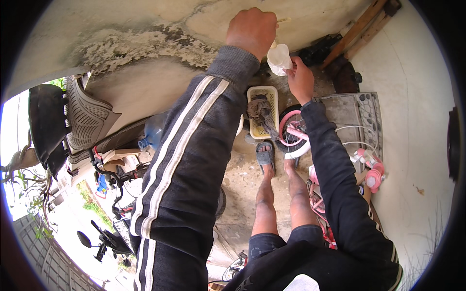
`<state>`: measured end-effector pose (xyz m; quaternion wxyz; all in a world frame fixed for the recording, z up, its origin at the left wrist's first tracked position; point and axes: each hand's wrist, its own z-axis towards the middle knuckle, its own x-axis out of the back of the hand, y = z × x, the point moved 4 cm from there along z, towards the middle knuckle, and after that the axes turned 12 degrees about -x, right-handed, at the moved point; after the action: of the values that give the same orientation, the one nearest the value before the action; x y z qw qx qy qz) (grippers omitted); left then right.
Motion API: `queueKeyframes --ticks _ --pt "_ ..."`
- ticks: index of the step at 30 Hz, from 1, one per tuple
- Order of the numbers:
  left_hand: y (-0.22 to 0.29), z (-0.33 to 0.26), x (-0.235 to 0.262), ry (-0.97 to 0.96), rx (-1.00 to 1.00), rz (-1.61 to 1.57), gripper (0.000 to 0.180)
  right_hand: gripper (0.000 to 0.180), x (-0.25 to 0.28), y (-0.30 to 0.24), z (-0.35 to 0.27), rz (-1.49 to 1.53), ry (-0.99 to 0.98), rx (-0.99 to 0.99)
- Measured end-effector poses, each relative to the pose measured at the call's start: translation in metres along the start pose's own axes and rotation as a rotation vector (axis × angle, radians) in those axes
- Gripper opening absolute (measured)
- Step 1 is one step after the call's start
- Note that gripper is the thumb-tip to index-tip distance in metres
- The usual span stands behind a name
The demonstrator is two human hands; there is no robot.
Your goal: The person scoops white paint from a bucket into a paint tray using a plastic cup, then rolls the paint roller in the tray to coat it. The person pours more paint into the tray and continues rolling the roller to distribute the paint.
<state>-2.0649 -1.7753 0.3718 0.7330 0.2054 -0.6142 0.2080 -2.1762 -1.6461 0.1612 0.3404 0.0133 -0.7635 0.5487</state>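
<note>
A ribbed rubber mat (90, 116) leans at the left. The left hand (251, 30) is fisted high against the stained wall (145, 43), gripping something thin. Just right, the right hand (300, 80) pinches a white plastic bag (279, 59) — above a yellow basket (269, 94) and pink bicycle (296, 138).

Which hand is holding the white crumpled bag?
The right hand grips the white crumpled plastic bag from below. The left hand is a closed fist raised against the stained wall, just above the bag.
</note>
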Motion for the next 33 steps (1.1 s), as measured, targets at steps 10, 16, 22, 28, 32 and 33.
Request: queueKeyframes --ticks 10,16,22,28,32,33 --pt "0.002 -0.001 0.003 0.018 0.011 -0.009 0.03 0.032 0.001 -0.005 -0.001 -0.033 0.006 -0.004" --pt "0.001 0.001 -0.001 -0.026 0.013 0.005 0.027 0.033 0.002 -0.007 -0.004 -0.022 0.003 -0.006" --pt "0.004 -0.001 0.003 -0.131 -0.063 0.032 0.02 0.033 0.0 -0.006 -0.004 -0.008 0.014 -0.018" --pt "-0.021 -0.004 0.004 -0.243 -0.375 0.0 0.037 0.034 0.005 -0.007 -0.012 0.03 0.001 0.006" --pt "-0.003 -0.019 0.034 -0.1 -0.17 -0.095 0.054 0.029 0.021 -0.008 -0.034 -0.037 0.019 0.081" --pt "-0.003 -0.04 0.027 0.071 -0.167 -0.084 0.05 0.03 0.026 -0.009 -0.043 -0.045 0.005 0.084"
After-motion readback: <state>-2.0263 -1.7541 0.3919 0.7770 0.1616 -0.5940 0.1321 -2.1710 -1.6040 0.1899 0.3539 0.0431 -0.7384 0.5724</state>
